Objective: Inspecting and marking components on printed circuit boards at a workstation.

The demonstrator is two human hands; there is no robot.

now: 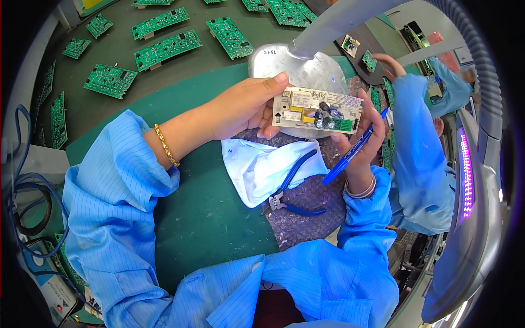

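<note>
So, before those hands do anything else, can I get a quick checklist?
1. Board held at both ends: ok, left hand at its left, right hand at its right.
2. Parts side in view: ok, it faces the camera.
3. Underside sound: cannot tell, it faces away.
4. Right hand free of other things: not ok, it also holds a pen.
5. Cutters set down: ok, lying across cloth and bubble wrap.

I can't see the underside of the board (291, 101), and its finest print is too small to read. It hides part of the silver base (273, 66) and some fingers of the left hand (246, 106). The cutters (304, 210) cover a strip of cloth (254, 169); the view's top edge crops the farthest green boards (254, 4).
</note>
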